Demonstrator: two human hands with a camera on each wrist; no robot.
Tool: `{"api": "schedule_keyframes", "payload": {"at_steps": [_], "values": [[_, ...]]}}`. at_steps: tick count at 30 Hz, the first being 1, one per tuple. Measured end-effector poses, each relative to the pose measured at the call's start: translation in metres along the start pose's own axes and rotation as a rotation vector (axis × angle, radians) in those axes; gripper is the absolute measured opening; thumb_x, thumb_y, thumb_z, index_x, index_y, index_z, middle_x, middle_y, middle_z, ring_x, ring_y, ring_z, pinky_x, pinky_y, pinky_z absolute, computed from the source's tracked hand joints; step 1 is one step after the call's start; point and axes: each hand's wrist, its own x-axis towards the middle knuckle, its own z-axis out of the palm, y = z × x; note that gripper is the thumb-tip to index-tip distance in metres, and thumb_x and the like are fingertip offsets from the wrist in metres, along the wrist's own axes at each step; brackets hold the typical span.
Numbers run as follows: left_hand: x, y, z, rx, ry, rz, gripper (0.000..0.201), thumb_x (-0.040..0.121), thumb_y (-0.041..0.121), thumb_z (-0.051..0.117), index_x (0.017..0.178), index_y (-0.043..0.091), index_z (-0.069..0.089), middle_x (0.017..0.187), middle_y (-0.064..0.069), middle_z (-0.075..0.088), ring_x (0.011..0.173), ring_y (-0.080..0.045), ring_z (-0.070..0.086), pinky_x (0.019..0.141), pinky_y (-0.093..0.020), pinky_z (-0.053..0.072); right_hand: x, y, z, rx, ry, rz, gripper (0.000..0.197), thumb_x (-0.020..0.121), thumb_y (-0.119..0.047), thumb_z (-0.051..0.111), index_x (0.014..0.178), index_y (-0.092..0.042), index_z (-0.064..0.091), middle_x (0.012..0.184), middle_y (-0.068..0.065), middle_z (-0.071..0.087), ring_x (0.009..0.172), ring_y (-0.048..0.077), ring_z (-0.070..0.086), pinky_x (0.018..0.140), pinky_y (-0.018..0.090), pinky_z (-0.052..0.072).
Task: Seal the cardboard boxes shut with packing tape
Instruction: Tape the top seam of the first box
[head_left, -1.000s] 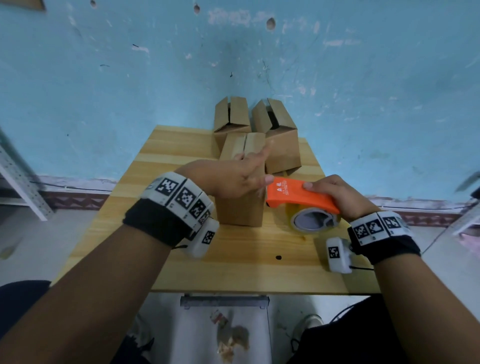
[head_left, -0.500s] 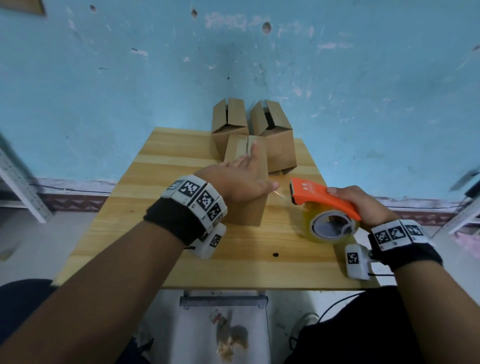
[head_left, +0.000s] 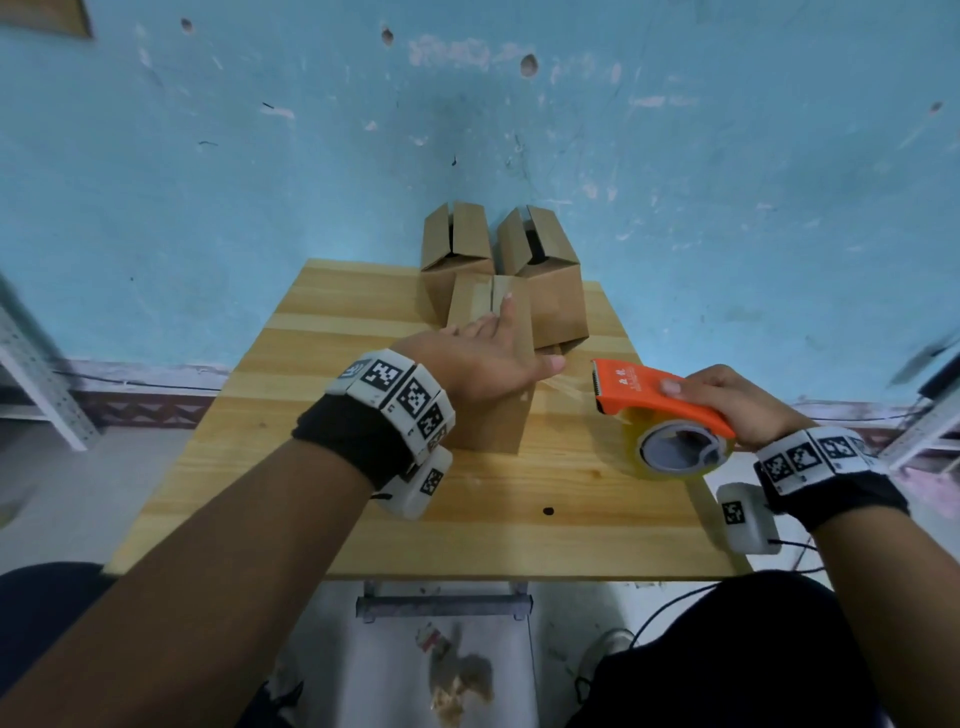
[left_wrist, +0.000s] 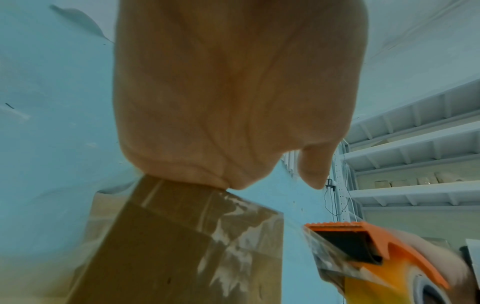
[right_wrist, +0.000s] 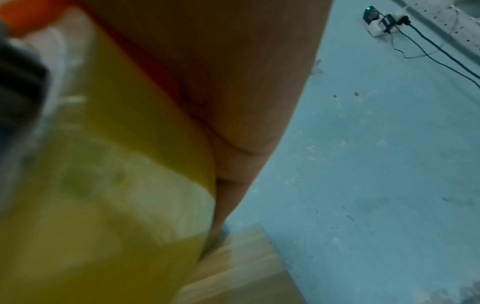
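Note:
A small cardboard box (head_left: 493, 421) stands in the middle of the wooden table (head_left: 322, 467), clear tape shining on its top and side (left_wrist: 228, 236). My left hand (head_left: 488, 353) lies flat on its top, fingers straight, thumb out to the right. My right hand (head_left: 727, 400) grips an orange tape dispenser (head_left: 649, 395) with a yellowish roll (head_left: 675, 452), held off to the box's right. A thin clear strip of tape (head_left: 566, 387) stretches from the box to the dispenser's blade. In the right wrist view the roll (right_wrist: 103, 164) fills the left side, blurred.
Two more cardboard boxes (head_left: 457, 239) (head_left: 545, 260) stand at the table's far edge against the blue wall, their top flaps partly open. A dark spot (head_left: 547, 511) marks the table near its front. Grey metal shelving (left_wrist: 415, 164) stands to the right.
My right hand has pulled the dispenser away from the box to the right, drawing out tape. My left hand has flattened on the box top with fingers reaching farther forward.

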Motion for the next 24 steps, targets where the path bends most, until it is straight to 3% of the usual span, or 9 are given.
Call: {"api": "schedule_keyframes", "payload": {"at_steps": [4, 7, 12, 16, 20, 24], "values": [[-0.005, 0.001, -0.001, 0.036, -0.015, -0.012, 0.093, 0.094, 0.073, 0.024, 0.153, 0.020, -0.023, 0.166, -0.004, -0.011, 0.153, -0.017, -0.006, 0.123, -0.042, -0.001, -0.001, 0.006, 0.006, -0.018, -0.012, 0.012, 0.061, 0.046, -0.073, 0.080, 0.041, -0.016, 0.061, 0.042, 0.002, 0.052, 0.036, 0.013, 0.047, 0.046, 0.018, 0.040], [-0.005, 0.003, 0.001, 0.079, -0.004, -0.012, 0.088, 0.096, 0.070, 0.021, 0.154, 0.019, -0.021, 0.166, -0.004, -0.013, 0.153, -0.018, -0.007, 0.122, -0.043, -0.001, 0.003, 0.000, 0.016, -0.094, -0.085, 0.060, 0.045, 0.061, -0.060, 0.074, 0.044, -0.019, 0.065, 0.048, 0.002, 0.058, 0.040, 0.014, 0.055, 0.048, 0.021, 0.043], [-0.010, 0.005, -0.004, 0.037, -0.027, -0.010, 0.088, 0.094, 0.073, 0.015, 0.155, 0.018, -0.018, 0.166, -0.004, -0.013, 0.153, -0.018, -0.007, 0.123, -0.045, -0.001, 0.017, -0.026, 0.031, -0.291, -0.120, 0.123, 0.053, 0.055, -0.071, 0.069, 0.048, -0.019, 0.064, 0.053, 0.004, 0.061, 0.049, 0.017, 0.056, 0.054, 0.023, 0.044], [-0.013, 0.008, -0.003, 0.038, 0.003, 0.014, 0.086, 0.094, 0.073, 0.015, 0.155, 0.021, -0.017, 0.166, -0.004, -0.009, 0.153, -0.019, -0.007, 0.121, -0.047, -0.002, 0.025, -0.051, 0.037, -0.473, 0.026, 0.137, 0.050, 0.073, -0.066, 0.070, 0.078, -0.017, 0.063, 0.074, 0.004, 0.065, 0.069, 0.017, 0.060, 0.062, 0.026, 0.044], [-0.011, 0.009, 0.003, 0.054, 0.031, 0.031, 0.089, 0.090, 0.078, 0.013, 0.155, 0.025, -0.018, 0.167, -0.002, -0.006, 0.153, -0.019, -0.007, 0.120, -0.050, -0.003, 0.034, -0.073, 0.032, -0.616, -0.013, 0.093, 0.059, 0.071, -0.068, 0.069, 0.053, -0.013, 0.062, 0.045, 0.000, 0.054, 0.044, 0.014, 0.051, 0.058, 0.030, 0.043], [-0.009, 0.008, 0.000, 0.065, 0.002, 0.049, 0.087, 0.086, 0.083, 0.013, 0.153, 0.038, -0.017, 0.167, 0.001, -0.008, 0.153, -0.022, -0.007, 0.121, -0.051, -0.001, 0.031, -0.091, 0.040, -0.732, 0.077, 0.009, 0.055, 0.075, -0.056, 0.070, 0.048, -0.011, 0.056, 0.038, -0.002, 0.042, 0.039, 0.014, 0.040, 0.051, 0.029, 0.034]]}}
